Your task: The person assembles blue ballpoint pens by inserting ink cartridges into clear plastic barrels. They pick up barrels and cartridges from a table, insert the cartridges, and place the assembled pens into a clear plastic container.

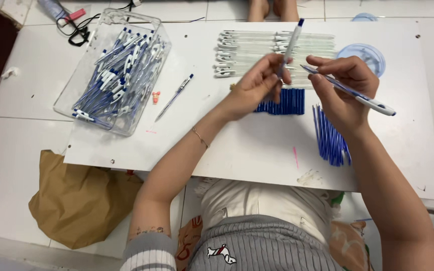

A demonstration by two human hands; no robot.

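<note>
My left hand [259, 85] holds a clear pen barrel with a blue tip [292, 42], pointing up and away from me. A white and blue pen [357, 95] is gripped in my right hand [342, 88], its tip aimed left towards my left hand. Both hands hover over a low white board [257, 145]. Under them lie a row of clear pen barrels [257, 50], a row of dark blue caps [285, 103] and a fan of blue refills [330, 138].
A clear plastic box [114, 70] full of finished blue and white pens stands at the board's left. One single pen [174, 98] lies beside it. A round clear lid [365, 55] sits at the right back. A brown paper bag [76, 200] lies on the tiled floor.
</note>
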